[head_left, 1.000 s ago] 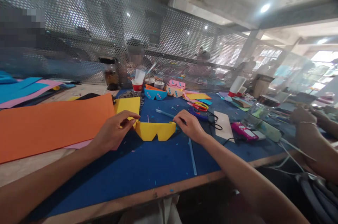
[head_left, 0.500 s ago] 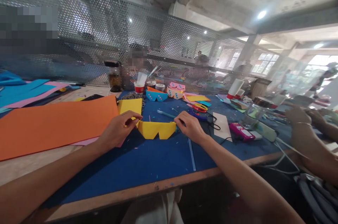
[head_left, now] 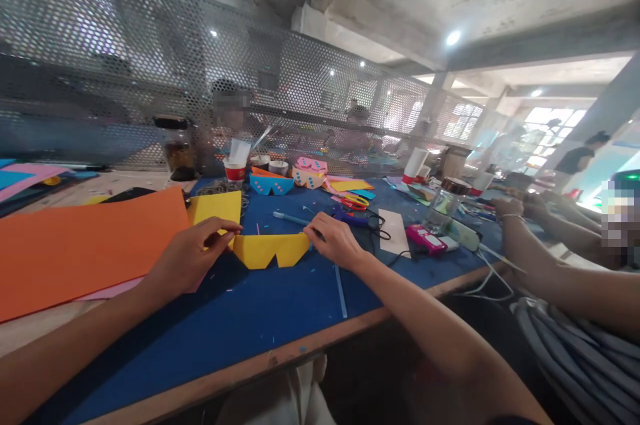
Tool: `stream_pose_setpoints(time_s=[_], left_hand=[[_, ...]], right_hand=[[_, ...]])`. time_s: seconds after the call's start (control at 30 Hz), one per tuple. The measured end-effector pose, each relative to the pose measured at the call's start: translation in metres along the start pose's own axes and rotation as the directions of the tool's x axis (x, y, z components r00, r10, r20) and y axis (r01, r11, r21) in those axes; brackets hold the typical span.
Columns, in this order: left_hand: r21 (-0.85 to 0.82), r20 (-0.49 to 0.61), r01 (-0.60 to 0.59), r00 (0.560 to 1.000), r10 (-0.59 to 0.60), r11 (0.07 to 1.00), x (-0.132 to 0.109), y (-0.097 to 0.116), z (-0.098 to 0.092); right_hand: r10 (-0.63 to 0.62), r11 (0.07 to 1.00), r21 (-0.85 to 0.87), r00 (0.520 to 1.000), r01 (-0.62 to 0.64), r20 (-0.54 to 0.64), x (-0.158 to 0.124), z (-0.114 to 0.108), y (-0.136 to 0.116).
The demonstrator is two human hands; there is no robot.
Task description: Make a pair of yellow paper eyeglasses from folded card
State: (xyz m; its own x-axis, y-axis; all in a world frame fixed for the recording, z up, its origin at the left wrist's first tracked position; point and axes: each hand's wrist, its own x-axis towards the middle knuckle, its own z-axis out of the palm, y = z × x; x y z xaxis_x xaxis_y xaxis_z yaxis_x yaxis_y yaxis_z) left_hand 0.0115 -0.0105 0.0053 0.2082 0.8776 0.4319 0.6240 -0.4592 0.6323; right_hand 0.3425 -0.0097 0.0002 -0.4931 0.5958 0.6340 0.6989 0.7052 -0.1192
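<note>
A yellow paper mask shaped like glasses point(head_left: 271, 251), with a notch cut in its lower edge, is held level over the blue work mat point(head_left: 240, 328). At its left end my left hand point(head_left: 193, 251) is closed, thumb and forefinger pinching the corner. The opposite end sits between the closed fingertips of my right hand point(head_left: 334, 239). Just behind my right hand lies a blue pen-like stick point(head_left: 291, 218), and a clear bluish glue stick point(head_left: 341, 291) rests in front of it. A large orange sheet point(head_left: 90, 245) and a yellow sheet point(head_left: 217, 206) lie by my left hand.
Finished-looking blue glasses point(head_left: 271, 185) with dots stand at the back near a red-and-white cup point(head_left: 235, 170). Scissors point(head_left: 355, 202), a blue glue gun point(head_left: 350, 216) with its cord, a pink device point(head_left: 426, 239) and a glass jar point(head_left: 447, 203) are rightward. A co-worker's arm point(head_left: 540, 251) reaches in at right.
The view has swung to the right, so the table's things appear further left. Both hands keep hold of the yellow mask, which looks nearly unchanged in position on the mat.
</note>
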Motion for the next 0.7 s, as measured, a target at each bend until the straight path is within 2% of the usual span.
stream_pose_setpoints(time_s=[0.2,0.43,0.7], left_hand=[[0.026,0.010,0.000,1.000,-0.001,1.000,-0.0002,0.0031,-0.0028],[0.067,0.006,-0.007,1.000,0.006,0.998,0.0000,-0.0029,-0.0024],[0.074,-0.002,-0.016,1.000,0.016,0.997,0.0003,0.0030,-0.0029]], right_hand=[[0.012,1.000,-0.011,1.000,-0.012,0.007,0.0002,0.0020,0.0006],[0.023,1.000,-0.012,1.000,-0.022,0.018,0.0001,0.0022,0.0006],[0.026,1.000,-0.012,0.999,-0.026,0.025,0.0004,0.0010,-0.0003]])
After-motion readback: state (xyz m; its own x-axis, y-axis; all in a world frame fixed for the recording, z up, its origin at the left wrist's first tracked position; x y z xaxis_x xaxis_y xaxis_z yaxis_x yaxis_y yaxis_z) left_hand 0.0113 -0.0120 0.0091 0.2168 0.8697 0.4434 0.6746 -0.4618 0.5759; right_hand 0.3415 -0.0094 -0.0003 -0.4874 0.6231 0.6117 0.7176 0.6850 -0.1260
